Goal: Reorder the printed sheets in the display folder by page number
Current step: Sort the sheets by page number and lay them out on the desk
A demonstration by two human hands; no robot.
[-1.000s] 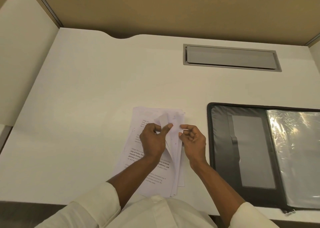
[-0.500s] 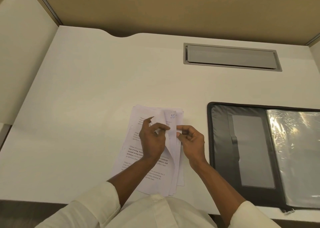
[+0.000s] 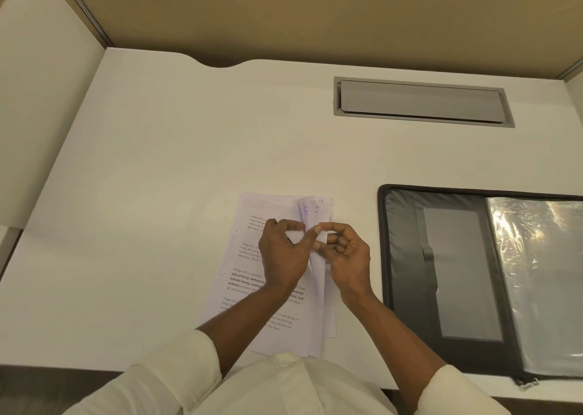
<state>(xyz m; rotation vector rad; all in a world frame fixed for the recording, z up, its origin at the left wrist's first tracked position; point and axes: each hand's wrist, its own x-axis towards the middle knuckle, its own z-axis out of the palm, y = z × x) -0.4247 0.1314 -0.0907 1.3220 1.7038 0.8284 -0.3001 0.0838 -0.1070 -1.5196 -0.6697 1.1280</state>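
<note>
A stack of printed sheets (image 3: 252, 257) lies on the white desk in front of me. Its right edges are lifted and fanned, and handwritten numbers 5 and 2 show at the top corners. My left hand (image 3: 284, 253) rests on the stack and pinches the lifted sheet edges between thumb and fingers. My right hand (image 3: 344, 253) pinches the fanned edges from the right side. The black display folder (image 3: 407, 257) lies open to the right, with a clear plastic sleeve (image 3: 536, 272) showing on its right half.
A grey cable hatch (image 3: 422, 102) is set into the white desk (image 3: 157, 178) at the back right. A beige partition runs along the far edge and a white side panel (image 3: 41, 99) stands at the left.
More sheet edges have been leafed over: the corner marked 10 is gone and corners marked 5 and 2 now show. Both hands stayed at the stack's right edge.
</note>
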